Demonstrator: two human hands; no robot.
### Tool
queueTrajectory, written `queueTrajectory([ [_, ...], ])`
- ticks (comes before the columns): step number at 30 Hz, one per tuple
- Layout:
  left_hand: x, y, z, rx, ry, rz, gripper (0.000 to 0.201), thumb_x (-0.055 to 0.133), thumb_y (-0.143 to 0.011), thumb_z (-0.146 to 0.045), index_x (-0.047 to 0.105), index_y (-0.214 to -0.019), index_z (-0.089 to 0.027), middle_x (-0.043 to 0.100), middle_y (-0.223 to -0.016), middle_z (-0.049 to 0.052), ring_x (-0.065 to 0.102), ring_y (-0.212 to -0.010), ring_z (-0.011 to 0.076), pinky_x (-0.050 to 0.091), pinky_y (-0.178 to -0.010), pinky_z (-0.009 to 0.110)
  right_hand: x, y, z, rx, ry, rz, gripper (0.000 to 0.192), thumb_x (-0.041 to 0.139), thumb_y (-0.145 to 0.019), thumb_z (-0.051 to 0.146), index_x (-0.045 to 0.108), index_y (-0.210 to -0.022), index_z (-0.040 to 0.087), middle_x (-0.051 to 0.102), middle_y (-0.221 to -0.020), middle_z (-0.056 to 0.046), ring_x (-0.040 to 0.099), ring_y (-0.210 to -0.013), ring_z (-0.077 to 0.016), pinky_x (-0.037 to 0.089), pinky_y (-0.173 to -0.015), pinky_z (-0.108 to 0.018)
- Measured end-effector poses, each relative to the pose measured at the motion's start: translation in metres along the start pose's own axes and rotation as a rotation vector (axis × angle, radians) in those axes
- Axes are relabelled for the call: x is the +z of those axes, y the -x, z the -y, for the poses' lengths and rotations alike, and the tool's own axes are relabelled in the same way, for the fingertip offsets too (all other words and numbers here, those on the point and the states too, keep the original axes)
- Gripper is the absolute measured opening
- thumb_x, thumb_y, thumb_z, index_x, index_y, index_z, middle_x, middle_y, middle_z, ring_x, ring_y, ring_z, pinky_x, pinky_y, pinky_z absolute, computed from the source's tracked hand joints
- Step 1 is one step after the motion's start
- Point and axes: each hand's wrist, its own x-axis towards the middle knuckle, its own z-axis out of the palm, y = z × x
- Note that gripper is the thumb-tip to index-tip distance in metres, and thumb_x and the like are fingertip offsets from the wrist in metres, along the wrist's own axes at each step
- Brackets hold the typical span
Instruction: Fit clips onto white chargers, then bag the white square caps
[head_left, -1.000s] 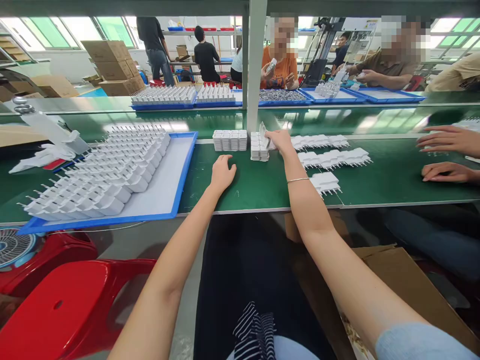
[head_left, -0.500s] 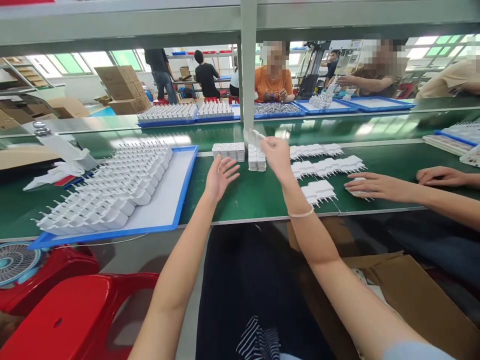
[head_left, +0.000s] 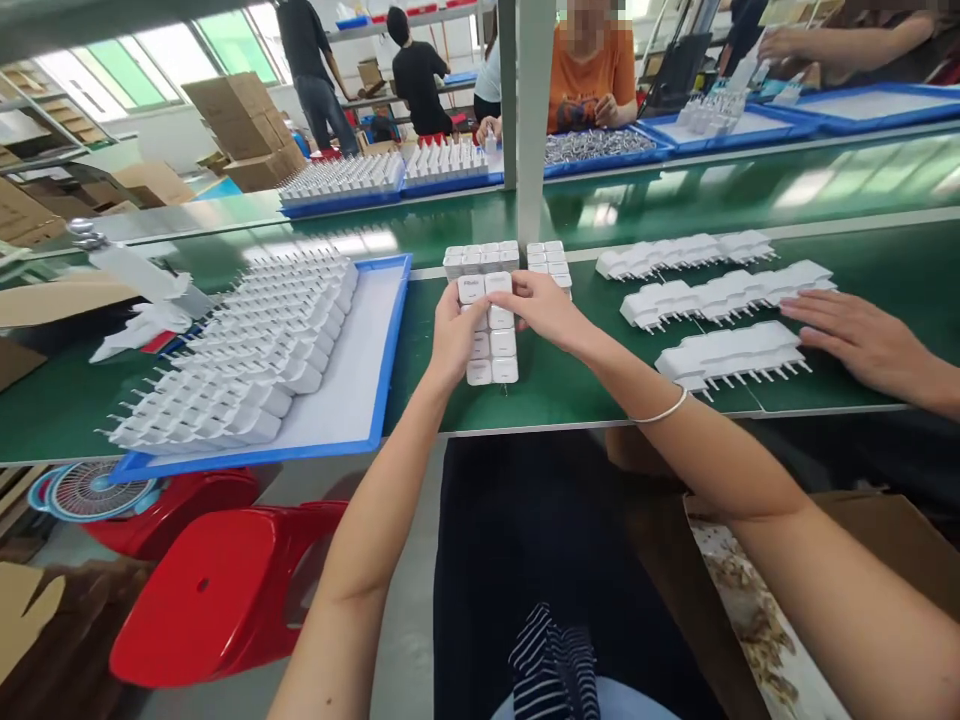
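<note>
My left hand (head_left: 452,335) and my right hand (head_left: 545,308) together grip a block of white charger plugs (head_left: 492,345), two wide and several long, above the green bench top (head_left: 555,385). The left hand clasps its left side; the right hand's fingers rest on its far end. Just behind stand two more packed blocks of white plugs (head_left: 481,258), (head_left: 548,256). A blue-rimmed tray (head_left: 352,400) to the left carries several rows of white plugs (head_left: 247,345) with prongs up.
Three rows of plugs (head_left: 720,295) lie on the bench to the right, where another person's hand (head_left: 870,345) rests. A grey post (head_left: 534,120) rises behind. Red stools (head_left: 225,590) and a fan (head_left: 86,488) stand lower left, an open cardboard box (head_left: 757,600) lower right.
My right hand came back from the far blocks and my left hand rose off the bench. Both now hold a plug block in front of me. The neighbour's hand shifted along the rows.
</note>
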Motion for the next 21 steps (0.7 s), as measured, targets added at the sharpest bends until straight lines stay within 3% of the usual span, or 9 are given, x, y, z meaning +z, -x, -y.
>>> queueTrajectory([
  [2,0.001,-0.012,0.003,-0.012,-0.02,0.074,0.016,0.05,-0.092,-0.025,0.058,-0.105,-0.019,0.069,-0.104,0.005,0.067,-0.1,0.0216,0.055,-0.086,0.034,0.0,-0.006,-0.011,0.021,-0.132,0.052,0.028,0.071,-0.079,0.038,0.065,-0.097,0.018,0.069,-0.094,-0.006,0.064,-0.087,-0.0213,0.057,-0.068,-0.033],
  [5,0.006,-0.024,0.006,0.022,-0.028,0.134,0.015,0.049,-0.094,-0.026,0.06,-0.103,-0.019,0.069,-0.101,0.005,0.066,-0.101,0.0222,0.056,-0.087,0.035,0.001,-0.003,-0.023,0.045,-0.287,-0.012,0.027,0.071,-0.079,0.037,0.067,-0.098,0.018,0.071,-0.095,-0.005,0.065,-0.091,-0.0209,0.057,-0.073,-0.033],
  [9,0.01,-0.011,0.001,0.086,-0.063,0.075,0.023,0.048,-0.098,-0.035,0.056,-0.116,-0.024,0.065,-0.103,0.005,0.067,-0.096,0.0198,0.056,-0.083,0.033,-0.001,0.004,-0.023,0.036,-0.344,-0.035,0.03,0.076,-0.074,0.04,0.07,-0.094,0.018,0.072,-0.089,-0.005,0.066,-0.089,-0.0225,0.055,-0.077,-0.036],
  [12,0.006,0.005,-0.008,0.171,-0.236,-0.014,0.037,0.054,-0.095,-0.042,0.051,-0.13,-0.03,0.061,-0.11,0.006,0.065,-0.094,0.0181,0.055,-0.08,0.031,-0.001,0.008,-0.02,0.058,-0.397,0.015,0.03,0.078,-0.072,0.04,0.071,-0.09,0.017,0.071,-0.082,-0.004,0.066,-0.084,-0.0226,0.054,-0.076,-0.037],
  [15,0.0,0.012,-0.012,0.276,-0.445,-0.082,0.034,0.059,-0.093,-0.04,0.062,-0.123,-0.025,0.058,-0.12,0.008,0.062,-0.101,0.0193,0.054,-0.079,0.03,0.001,0.012,-0.016,0.037,-0.374,-0.008,0.026,0.076,-0.074,0.039,0.072,-0.089,0.018,0.071,-0.085,-0.004,0.066,-0.085,-0.0223,0.053,-0.077,-0.036],
  [17,-0.004,0.012,-0.012,0.285,-0.463,-0.026,0.03,0.058,-0.093,-0.036,0.067,-0.118,-0.022,0.061,-0.119,0.008,0.062,-0.101,0.0186,0.054,-0.076,0.028,0.003,0.015,-0.013,0.03,-0.341,-0.044,0.022,0.073,-0.076,0.039,0.072,-0.085,0.019,0.07,-0.084,-0.003,0.064,-0.083,-0.0206,0.052,-0.075,-0.034],
  [21,-0.011,0.011,-0.011,0.128,-0.342,0.121,0.028,0.063,-0.088,-0.027,0.07,-0.114,-0.021,0.071,-0.111,0.005,0.066,-0.09,0.0167,0.055,-0.074,0.028,0.005,0.018,-0.012,0.091,-0.295,-0.059,0.024,0.067,-0.081,0.042,0.067,-0.074,0.019,0.062,-0.069,0.0,0.055,-0.064,-0.0147,0.044,-0.058,-0.027],
])
